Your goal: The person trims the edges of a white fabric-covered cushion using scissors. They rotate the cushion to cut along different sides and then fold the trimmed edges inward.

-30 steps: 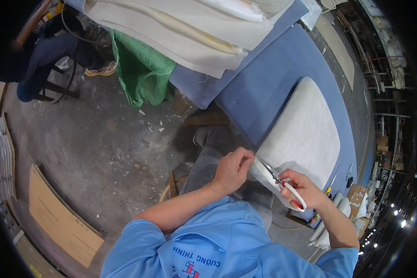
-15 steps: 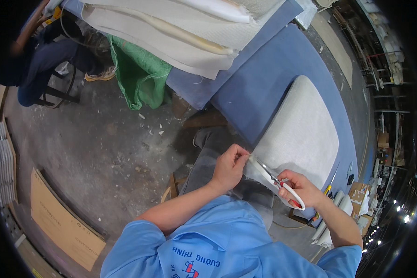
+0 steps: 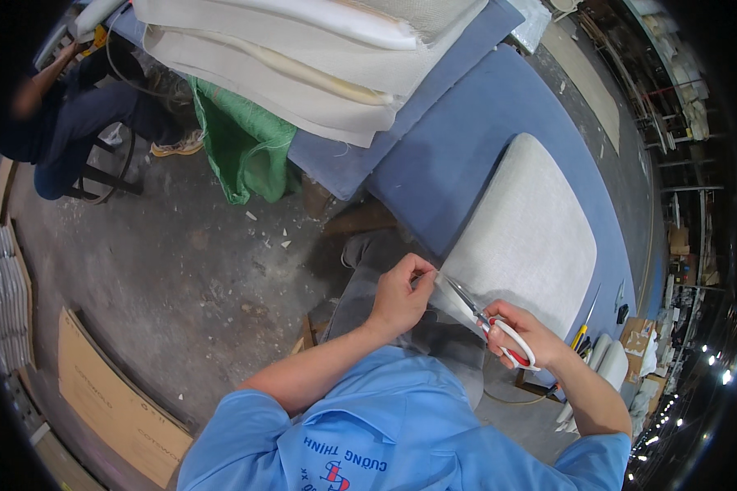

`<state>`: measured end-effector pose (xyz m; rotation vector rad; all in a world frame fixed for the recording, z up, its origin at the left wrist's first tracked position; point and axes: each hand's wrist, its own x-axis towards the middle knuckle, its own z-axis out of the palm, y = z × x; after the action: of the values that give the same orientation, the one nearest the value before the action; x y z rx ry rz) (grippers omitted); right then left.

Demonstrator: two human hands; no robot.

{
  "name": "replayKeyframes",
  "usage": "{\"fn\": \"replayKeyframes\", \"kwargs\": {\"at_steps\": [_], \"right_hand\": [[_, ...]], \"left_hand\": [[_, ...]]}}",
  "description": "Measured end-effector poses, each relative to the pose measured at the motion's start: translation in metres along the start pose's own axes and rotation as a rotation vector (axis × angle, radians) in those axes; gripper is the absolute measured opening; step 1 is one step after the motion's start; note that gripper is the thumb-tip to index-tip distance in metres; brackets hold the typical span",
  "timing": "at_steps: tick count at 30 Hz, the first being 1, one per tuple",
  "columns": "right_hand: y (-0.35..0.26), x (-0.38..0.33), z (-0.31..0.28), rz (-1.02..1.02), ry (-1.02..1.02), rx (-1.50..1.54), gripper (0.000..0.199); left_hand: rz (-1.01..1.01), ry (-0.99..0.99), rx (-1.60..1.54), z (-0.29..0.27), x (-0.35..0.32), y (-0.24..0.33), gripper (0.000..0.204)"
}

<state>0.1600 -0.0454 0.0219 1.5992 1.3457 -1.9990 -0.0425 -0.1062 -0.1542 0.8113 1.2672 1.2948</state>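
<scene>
Your left hand (image 3: pixel 401 293) reaches forward from the lower edge of the view, forearm bare below a light blue sleeve, wrist bent slightly inward. Its fingers are curled, and thumb and fingertips pinch the near corner of a pale grey fabric-covered cushion panel with rounded corners (image 3: pixel 532 237). Your right hand (image 3: pixel 522 331) sits just right of it, fingers closed through the loops of a pair of red-and-white-handled scissors (image 3: pixel 490 323). The blades point up and left toward the pinched corner, parted a little, their tips at the panel's near edge.

The panel lies flat on a blue felt-covered worktable (image 3: pixel 467 139), at its near edge, its long side running away from you toward the far right. Further along the table's left end a stack of white and cream foam and fabric sheets (image 3: pixel 303 57) overhangs the edge, with a green woven mesh sack (image 3: pixel 241 147) hanging below it toward the concrete floor (image 3: pixel 164 270). At the far left edge of the view another person in dark clothes (image 3: pixel 65 123) sits on a stool. A brown cardboard sheet (image 3: pixel 115 401) lies on the floor at lower left.
</scene>
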Motion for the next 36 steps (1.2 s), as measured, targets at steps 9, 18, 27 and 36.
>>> {"fn": "replayKeyframes", "kwargs": {"at_steps": [9, 18, 27, 36], "right_hand": [[-0.007, 0.006, 0.003, 0.023, 0.006, 0.026, 0.043], [-0.005, 0.008, 0.004, 0.002, 0.013, -0.003, 0.047], [0.042, 0.005, 0.015, -0.114, 0.043, -0.078, 0.055], [0.112, -0.016, 0.061, -0.487, 0.053, 0.315, 0.061]], "left_hand": [[0.005, -0.033, -0.050, -0.007, -0.002, 0.001, 0.014], [0.057, -0.008, 0.038, -0.004, -0.003, 0.001, 0.011], [-0.133, -0.003, -0.044, -0.004, 0.004, -0.007, 0.010], [-0.005, -0.026, 0.075, -0.011, -0.023, 0.003, 0.016]]}}
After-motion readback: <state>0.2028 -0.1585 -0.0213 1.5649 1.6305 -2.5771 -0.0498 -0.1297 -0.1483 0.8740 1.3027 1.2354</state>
